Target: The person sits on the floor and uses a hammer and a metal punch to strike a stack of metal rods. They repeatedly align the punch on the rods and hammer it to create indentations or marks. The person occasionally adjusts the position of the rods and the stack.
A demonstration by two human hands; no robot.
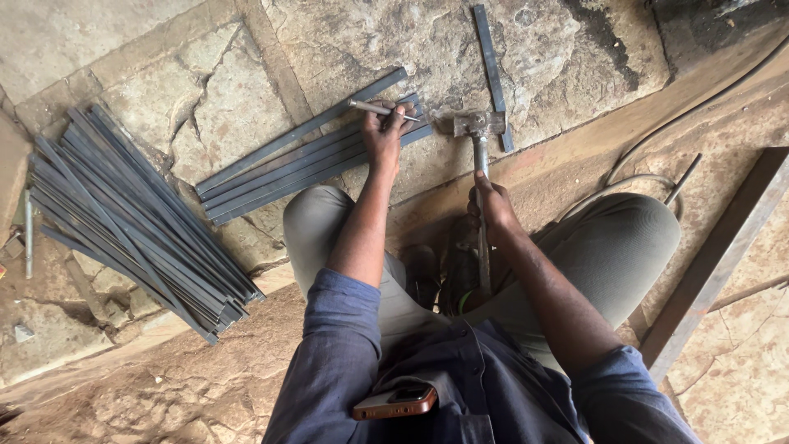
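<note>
Your left hand [385, 131] pinches a thin grey metal punch [380, 108] in its fingers, its long axis lying sideways across the flat dark steel strips [304, 160] on the stone floor [567, 49]. Your right hand [491, 205] is wrapped around a steel-handled hammer [480, 136] (its head rests just right of the punch tip, apart from it).

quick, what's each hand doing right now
Left hand: closed on a thin grey metal punch, tip over the flat grey steel strips.
Right hand: closed around the handle of a steel-headed hammer.
</note>
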